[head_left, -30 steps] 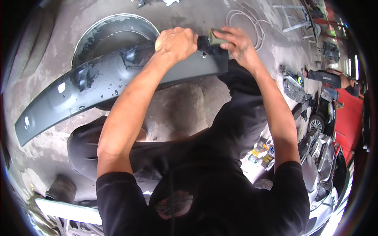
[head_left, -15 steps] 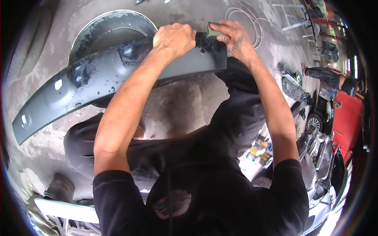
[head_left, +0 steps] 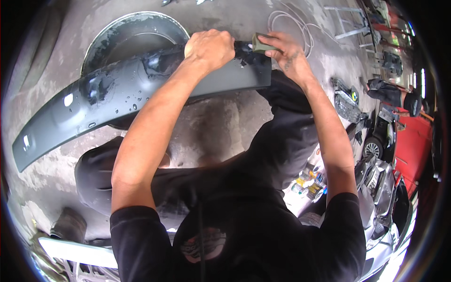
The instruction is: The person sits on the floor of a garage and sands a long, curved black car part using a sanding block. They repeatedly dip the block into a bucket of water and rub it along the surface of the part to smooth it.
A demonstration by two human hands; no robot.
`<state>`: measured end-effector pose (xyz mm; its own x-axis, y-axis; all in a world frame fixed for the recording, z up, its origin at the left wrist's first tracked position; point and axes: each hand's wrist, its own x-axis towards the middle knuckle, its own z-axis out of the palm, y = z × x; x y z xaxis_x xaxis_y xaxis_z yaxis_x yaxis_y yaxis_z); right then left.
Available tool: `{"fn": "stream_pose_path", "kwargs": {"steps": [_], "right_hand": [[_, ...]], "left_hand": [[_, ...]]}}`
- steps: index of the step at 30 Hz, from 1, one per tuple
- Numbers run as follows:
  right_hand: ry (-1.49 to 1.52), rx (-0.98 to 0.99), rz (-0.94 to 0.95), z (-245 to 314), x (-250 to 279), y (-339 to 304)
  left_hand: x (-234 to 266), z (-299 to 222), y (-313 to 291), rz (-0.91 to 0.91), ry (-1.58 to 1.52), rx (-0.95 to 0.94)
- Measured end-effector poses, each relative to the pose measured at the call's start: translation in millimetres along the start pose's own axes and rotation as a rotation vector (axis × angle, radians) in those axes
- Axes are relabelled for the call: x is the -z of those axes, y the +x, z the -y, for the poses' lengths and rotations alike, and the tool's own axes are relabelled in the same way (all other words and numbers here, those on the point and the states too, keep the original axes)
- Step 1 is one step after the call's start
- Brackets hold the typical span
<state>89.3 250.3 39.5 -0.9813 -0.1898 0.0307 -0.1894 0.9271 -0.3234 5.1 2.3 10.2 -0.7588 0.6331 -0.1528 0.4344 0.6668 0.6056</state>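
Observation:
A long, curved grey car panel [head_left: 126, 91] with dark patches and water drops lies across in front of me, over the near side of a round basin. My left hand [head_left: 209, 49] is closed over its far edge, right of the middle, with the fingertips hidden. My right hand [head_left: 286, 50] pinches an olive-green sanding block [head_left: 264, 43] between thumb and fingers. The block is at the far edge of the panel, near its right end. Whether it presses on the surface cannot be told.
The basin [head_left: 90, 47] with worn paint stands behind the panel. A pale hose [head_left: 310, 40] lies coiled on the floor at the far right. Tires [head_left: 42, 51] are at the far left. Car parts [head_left: 347, 101], a red panel [head_left: 413, 145] and another person [head_left: 385, 91] are on the right.
My right hand has moved slightly right and nearer with the sanding block. My left hand keeps its hold on the panel. The person at the right has shifted.

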Motion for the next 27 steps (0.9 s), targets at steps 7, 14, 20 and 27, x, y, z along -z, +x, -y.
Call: {"fn": "stream_pose_path", "kwargs": {"steps": [7,14,20,27], "right_hand": [[0.129,-0.056,0.077,16.8,9.6,6.4],[0.251,-0.154,0.124,30.6,11.7,7.6],[0.098,-0.01,0.027,19.8,3.5,2.0],[0.034,0.002,0.007,27.7,2.6,4.5]], "left_hand": [[-3.7,5.0,-1.2,-0.048,-0.024,0.011],[-2.9,5.2,-1.5,-0.044,-0.034,0.007],[0.2,2.3,-1.4,-0.017,-0.012,0.002],[-2.6,4.4,-0.7,-0.045,-0.015,0.005]]}}
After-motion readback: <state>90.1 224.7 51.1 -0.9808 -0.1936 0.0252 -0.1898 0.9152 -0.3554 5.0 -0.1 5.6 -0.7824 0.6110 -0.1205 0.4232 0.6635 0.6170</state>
